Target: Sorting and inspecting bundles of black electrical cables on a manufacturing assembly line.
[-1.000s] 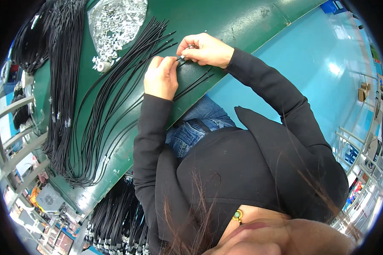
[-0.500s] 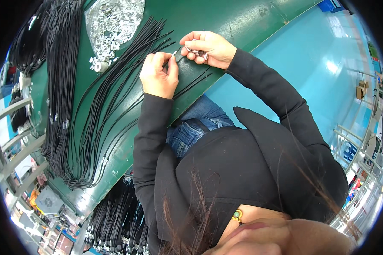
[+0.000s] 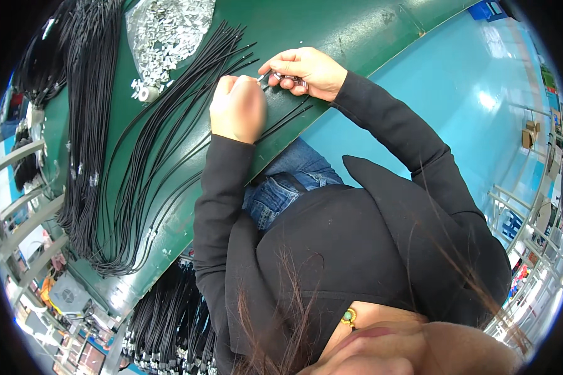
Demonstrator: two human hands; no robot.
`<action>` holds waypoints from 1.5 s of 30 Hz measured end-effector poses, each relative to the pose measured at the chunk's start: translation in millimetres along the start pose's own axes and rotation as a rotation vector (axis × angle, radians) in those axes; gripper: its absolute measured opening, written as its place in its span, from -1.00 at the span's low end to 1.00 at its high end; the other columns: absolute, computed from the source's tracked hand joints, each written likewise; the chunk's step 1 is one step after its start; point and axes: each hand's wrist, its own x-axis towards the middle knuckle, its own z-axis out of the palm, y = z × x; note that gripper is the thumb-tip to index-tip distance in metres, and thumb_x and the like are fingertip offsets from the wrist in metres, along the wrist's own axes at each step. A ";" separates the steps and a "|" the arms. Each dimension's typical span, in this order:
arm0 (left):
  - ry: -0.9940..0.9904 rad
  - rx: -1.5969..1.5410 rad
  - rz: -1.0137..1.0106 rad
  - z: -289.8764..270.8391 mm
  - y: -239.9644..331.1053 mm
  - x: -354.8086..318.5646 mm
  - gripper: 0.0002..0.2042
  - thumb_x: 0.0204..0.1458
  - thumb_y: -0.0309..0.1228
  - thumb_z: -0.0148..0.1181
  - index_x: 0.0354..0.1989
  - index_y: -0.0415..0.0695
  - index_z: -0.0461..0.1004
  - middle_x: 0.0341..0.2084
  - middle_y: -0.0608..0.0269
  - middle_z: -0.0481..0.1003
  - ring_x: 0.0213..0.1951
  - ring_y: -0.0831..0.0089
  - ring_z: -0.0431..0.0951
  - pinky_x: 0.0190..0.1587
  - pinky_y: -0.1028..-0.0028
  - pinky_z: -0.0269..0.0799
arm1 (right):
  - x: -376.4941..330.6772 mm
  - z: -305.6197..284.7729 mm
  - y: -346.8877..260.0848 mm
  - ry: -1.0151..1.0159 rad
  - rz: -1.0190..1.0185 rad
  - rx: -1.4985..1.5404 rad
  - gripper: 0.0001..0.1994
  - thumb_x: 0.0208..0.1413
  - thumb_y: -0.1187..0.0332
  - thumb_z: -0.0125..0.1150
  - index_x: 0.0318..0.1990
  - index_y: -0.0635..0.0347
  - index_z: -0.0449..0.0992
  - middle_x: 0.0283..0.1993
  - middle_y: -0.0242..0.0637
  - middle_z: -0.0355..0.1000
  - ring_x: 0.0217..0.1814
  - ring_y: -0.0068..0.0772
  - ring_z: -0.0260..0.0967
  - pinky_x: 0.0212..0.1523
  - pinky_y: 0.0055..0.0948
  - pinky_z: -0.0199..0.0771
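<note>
Left hand (image 3: 238,109): closed in a loose fist at the table edge, fingertips pinching one black cable end; knuckles hide the exact grip.
Right hand (image 3: 303,70): closed on a few small metal pieces held against the palm, thumb and forefinger pushing one toward the left hand.
Cable (image 3: 281,122): end held between both hands, just above the table; the rest runs down-left across the green top.
Metal pieces in hand (image 3: 289,78): silvery, small, partly hidden by fingers; count unclear.
Table (image 3: 331,25): green, front edge right under the hands.
Cable bundle (image 3: 150,169): many loose black strands fanned beside the left hand, some touching the wrist.
Bag of metal parts (image 3: 169,28): clear bag near the far edge, well apart from the hands; a few parts spilled beside it.
Hanging cables (image 3: 169,325): more black cables below the table edge.
Risk, drop: spare pieces in the right palm likely to slip while the fingertips work; table edge close, so a fall to the lap or floor is probable.
Risk, misfit: cable tip thin and limp; could bend or miss the small piece if held too far back.
Risk, snag: left sleeve resting on loose strands; a pull may drag neighbours off the edge.
Risk, mix-up: held cable looks the same as the bundle; easy to lose once released.
</note>
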 end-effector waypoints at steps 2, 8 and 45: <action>-0.031 0.094 0.089 0.1 -0.4 -0.8 -0.92 -0.16 -0.59 0.18 -0.48 -0.16 0.42 -0.52 0.16 0.38 -0.55 0.25 0.44 -0.52 0.38 0.39 | -0.1 1.3 -1.1 -0.001 0.004 -0.022 -0.77 0.18 0.31 0.02 -0.16 0.29 0.46 -0.39 -0.42 0.37 -0.53 -0.79 0.16 -0.64 -0.81 0.15; -0.129 0.144 0.156 2.9 -0.8 -1.7 -0.89 -0.18 -0.59 0.16 -0.45 -0.18 0.40 -0.49 0.12 0.37 -0.51 0.18 0.43 -0.49 0.32 0.39 | -1.1 15.1 -11.6 0.016 0.030 -0.388 -0.77 0.16 0.28 0.03 -0.20 0.27 0.47 -0.46 -0.47 0.37 -0.58 -0.81 0.15 -0.65 -0.81 0.15; -0.033 0.579 -0.126 -173.5 -74.7 -121.1 -0.93 -0.18 -0.53 0.19 -0.51 -0.09 0.44 -0.49 0.20 0.43 -0.41 0.19 0.46 -0.38 0.31 0.39 | -7.4 -21.3 10.1 0.225 -0.274 -0.836 -0.85 0.12 0.29 0.07 -0.35 0.16 0.39 -0.52 -0.52 0.29 -0.55 -0.76 0.08 -0.56 -0.71 0.08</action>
